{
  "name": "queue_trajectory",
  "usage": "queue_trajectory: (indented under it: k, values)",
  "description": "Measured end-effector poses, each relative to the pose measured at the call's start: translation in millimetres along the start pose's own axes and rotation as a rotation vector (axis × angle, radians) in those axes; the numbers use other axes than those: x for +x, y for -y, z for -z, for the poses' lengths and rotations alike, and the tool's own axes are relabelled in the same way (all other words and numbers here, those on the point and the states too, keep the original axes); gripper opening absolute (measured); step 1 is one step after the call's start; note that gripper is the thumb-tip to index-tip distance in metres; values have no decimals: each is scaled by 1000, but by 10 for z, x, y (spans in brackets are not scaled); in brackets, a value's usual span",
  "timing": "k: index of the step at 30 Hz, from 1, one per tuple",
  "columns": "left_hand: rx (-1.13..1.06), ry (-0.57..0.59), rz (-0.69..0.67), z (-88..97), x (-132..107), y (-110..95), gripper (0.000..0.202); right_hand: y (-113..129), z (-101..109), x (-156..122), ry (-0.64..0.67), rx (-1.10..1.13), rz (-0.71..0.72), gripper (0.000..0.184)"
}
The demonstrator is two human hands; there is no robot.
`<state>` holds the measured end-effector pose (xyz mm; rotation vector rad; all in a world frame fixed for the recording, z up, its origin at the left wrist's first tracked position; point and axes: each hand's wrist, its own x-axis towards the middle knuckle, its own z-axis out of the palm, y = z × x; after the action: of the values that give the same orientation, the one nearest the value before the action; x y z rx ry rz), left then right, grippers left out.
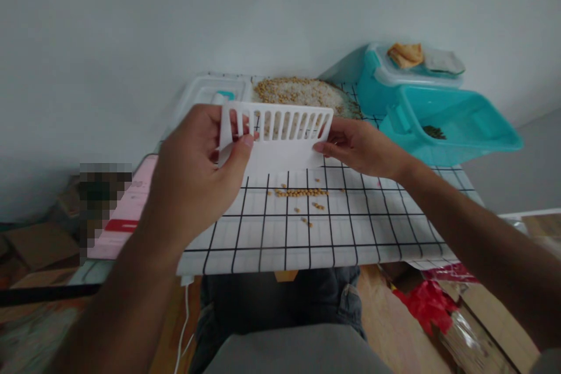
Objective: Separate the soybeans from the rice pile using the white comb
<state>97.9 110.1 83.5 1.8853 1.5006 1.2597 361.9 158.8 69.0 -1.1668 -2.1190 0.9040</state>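
Both hands, left [193, 178] and right [357, 146], fingers pinching slotted sieve's [276, 140] ends above seemingly soybeans [302, 193].

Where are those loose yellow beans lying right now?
In the head view, the loose beans lie mid-table on the checked cloth, just below the white slotted scraper.

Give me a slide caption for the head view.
Both hands, left and right, hold a white slotted scraper above scattered beans.

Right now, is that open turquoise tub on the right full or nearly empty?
Nearly empty. The open turquoise tub shows bare floor and walls, with only a small dark clump lying on its bottom; what that clump is cannot be told.
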Motion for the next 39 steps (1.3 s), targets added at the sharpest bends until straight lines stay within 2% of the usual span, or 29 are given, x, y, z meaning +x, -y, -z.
queue_trajectory:
  k: [2,7,13,17,20,23,27,31,34,39]
  values:
    - [-53,-2,-22,-29,101,7,26,26,58,-2,-25,-32,16,25]
    - [-206,91,-20,-162,210,86,22,56,185,-143,-14,-88,-17,24]
    - [-245,128,23,-322,279,128,19,0,194,-254,-43,-102,-53,25]
    - [-309,177,55,-326,325,172,24,-2,157,-250,-63,-88,-72,27]
    - [-313,287,86,-284,303,297,23,-28,90,-278,-27,-91,-89,24]
    - [-235,338,70,-273,301,437,22,-105,33,-294,-32,-115,-115,24]
    - [-97,305,11,-358,496,490,24,-226,52,-199,-94,-129,-112,25]
    - [-6,274,-27,-493,855,417,22,-335,120,13,-265,-255,-159,21]
    - [6,255,-31,-566,1056,379,22,-412,157,154,-347,-311,-200,16]
    - [9,250,-47,-615,1151,370,26,-473,194,252,-391,-345,-216,15]
